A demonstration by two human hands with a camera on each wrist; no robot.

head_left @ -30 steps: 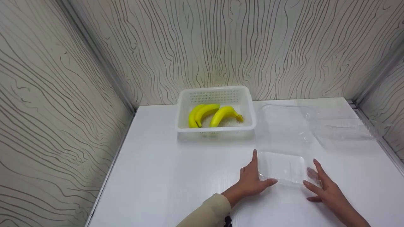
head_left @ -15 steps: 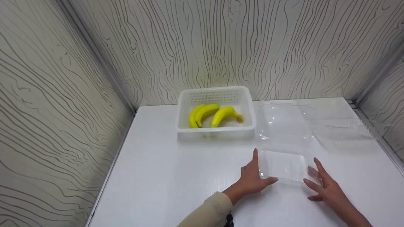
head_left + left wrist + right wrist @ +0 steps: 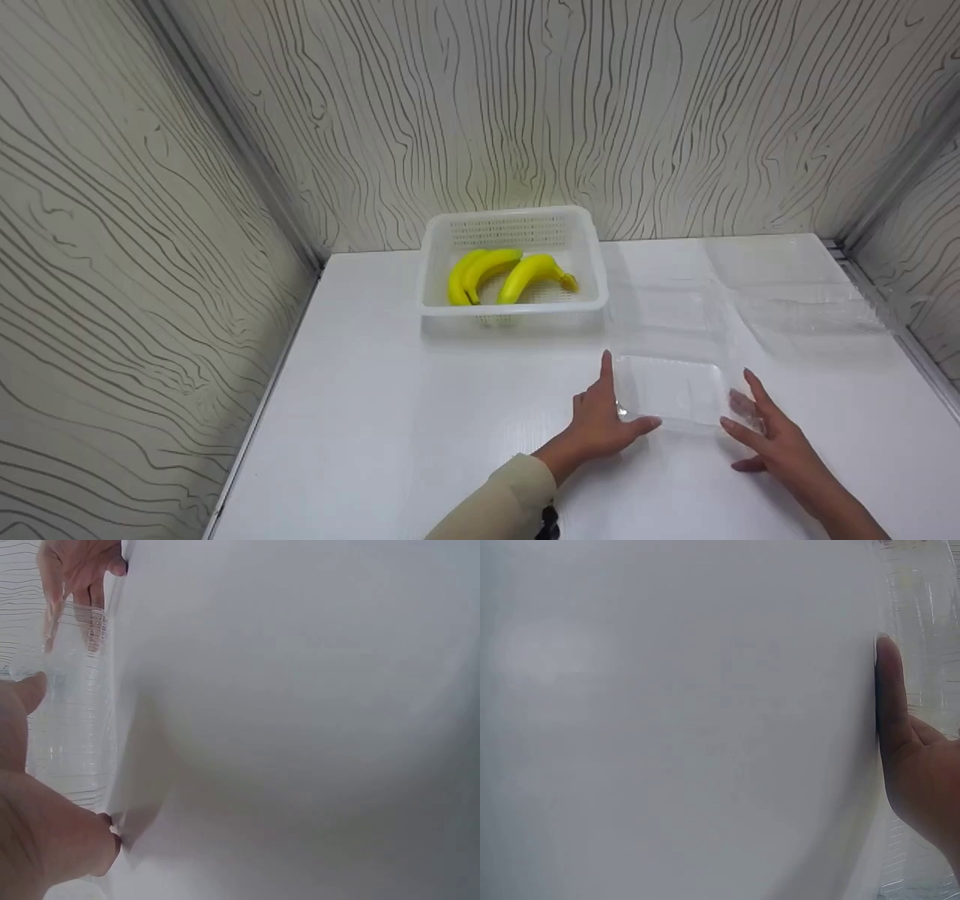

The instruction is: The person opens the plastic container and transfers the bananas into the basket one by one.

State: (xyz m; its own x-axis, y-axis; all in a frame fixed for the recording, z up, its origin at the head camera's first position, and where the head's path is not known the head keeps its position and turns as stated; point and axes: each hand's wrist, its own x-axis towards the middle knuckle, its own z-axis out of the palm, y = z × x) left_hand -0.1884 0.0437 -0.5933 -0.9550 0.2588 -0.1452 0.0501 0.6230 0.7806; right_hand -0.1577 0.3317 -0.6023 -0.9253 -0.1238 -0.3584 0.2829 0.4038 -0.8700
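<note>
A clear plastic clamshell box (image 3: 671, 386) sits on the white table, its shallow tray facing up between my two hands. My left hand (image 3: 600, 424) is at the tray's left side, index finger stretched along the wall and thumb on the front edge. At the right end is my right hand (image 3: 776, 439), thumb by the front corner; some of its fingers show through the plastic. In the left wrist view the ribbed wall of the box (image 3: 71, 742) stands between both hands. A clear flap (image 3: 664, 300) lies behind the tray, faint against the white.
A white perforated basket (image 3: 514, 308) with several yellow bananas (image 3: 531, 276) stands at the back, left of the box. More clear plastic (image 3: 817, 315) lies at the right rear. Wood-patterned panels (image 3: 480, 112) border the table behind and at the sides.
The clear flap behind the tray has shifted, its outline and glints now flatter and fainter. Both hands and the tray have stayed almost in place.
</note>
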